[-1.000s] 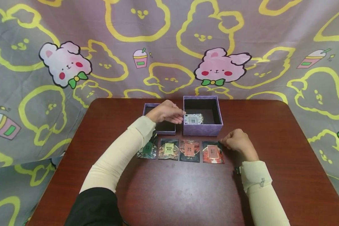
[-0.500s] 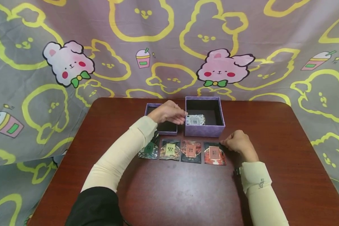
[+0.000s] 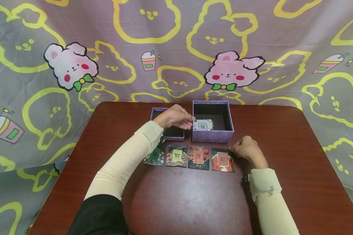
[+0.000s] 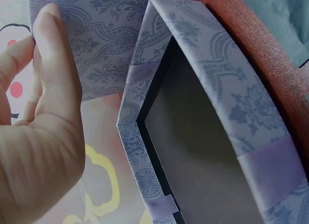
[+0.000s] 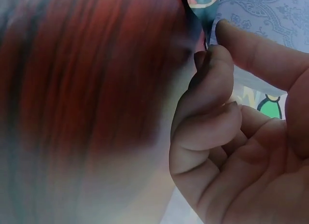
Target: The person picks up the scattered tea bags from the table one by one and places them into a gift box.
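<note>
My left hand point(image 3: 177, 117) reaches to the left wall of an open purple patterned box point(image 3: 213, 136). In the left wrist view one of its fingertips point(image 4: 28, 46) lies at the rim and another digit runs along the outer wall. Inside the box stand white, flower-printed packets point(image 3: 202, 125). My right hand point(image 3: 247, 147) pinches the upper right corner of a dark sachet point(image 3: 223, 159) with a red label, lying on the table. Thumb and index finger meet at its dark edge point(image 5: 208, 28) in the right wrist view; the other fingers are curled in.
A shallow purple lid point(image 3: 175, 138), dark inside, lies left of the box, partly under my left hand. More sachets, one with a pink label point(image 3: 198, 158), one yellow point(image 3: 176, 156) and one green point(image 3: 154, 156), form a row. A cartoon-print curtain point(image 3: 176, 39) hangs behind the table.
The head view has shifted very slightly. Both hands, the box and the sachets keep their places relative to each other.
</note>
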### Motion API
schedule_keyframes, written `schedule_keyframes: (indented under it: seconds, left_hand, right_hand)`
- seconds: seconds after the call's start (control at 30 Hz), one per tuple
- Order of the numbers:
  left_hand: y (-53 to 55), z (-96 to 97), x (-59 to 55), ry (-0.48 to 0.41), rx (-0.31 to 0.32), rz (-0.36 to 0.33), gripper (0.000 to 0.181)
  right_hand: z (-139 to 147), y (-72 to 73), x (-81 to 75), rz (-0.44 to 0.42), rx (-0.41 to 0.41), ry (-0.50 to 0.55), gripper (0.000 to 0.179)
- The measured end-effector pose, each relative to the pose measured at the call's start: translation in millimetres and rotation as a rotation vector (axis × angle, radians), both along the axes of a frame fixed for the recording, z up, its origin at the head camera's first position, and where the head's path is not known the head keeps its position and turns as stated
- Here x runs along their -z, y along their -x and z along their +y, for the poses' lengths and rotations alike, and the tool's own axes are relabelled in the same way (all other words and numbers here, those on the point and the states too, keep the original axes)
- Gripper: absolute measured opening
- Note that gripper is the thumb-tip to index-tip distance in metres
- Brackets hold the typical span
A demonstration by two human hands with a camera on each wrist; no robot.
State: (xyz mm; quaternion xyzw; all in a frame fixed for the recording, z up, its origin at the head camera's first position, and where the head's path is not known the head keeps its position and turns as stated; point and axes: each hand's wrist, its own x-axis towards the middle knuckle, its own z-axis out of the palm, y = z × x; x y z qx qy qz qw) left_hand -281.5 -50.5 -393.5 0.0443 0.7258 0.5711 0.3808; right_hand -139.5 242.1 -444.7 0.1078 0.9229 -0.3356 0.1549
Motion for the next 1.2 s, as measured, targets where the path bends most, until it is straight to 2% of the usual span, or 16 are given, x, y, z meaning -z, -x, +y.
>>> schedule_keyframes:
  seconds: [0.3, 0.53, 0.77, 0.9, 1.2]
  left_hand:
    - [0.9, 0.2, 0.1, 0.0, 0.008, -0.004, 0.039]
    - [0.4, 0.5, 0.3, 0.011, 0.013, 0.008, 0.036]
    - [0.2, 0.4, 3.1, -0.007, 0.002, -0.026, 0.042]
    - [0.5, 0.7, 3.3, -0.012, 0.002, -0.024, 0.042]
    - [1.7, 1.4, 1.4, -0.008, 0.016, -0.011, 0.043]
  right_hand:
    - [-1, 0.9, 4.0, -0.018, 0.011, 0.07, 0.021]
    - [2, -4.8, -0.3, 0.006, -0.038, 0.116, 0.018]
    - [5, -5.9, -1.1, 0.01, -0.052, 0.242, 0.012]
    - [6, -5.6, -0.9, 0.018, -0.053, 0.287, 0.011]
    - [10, -7.7, -2.0, 0.046, -0.118, 0.295, 0.015]
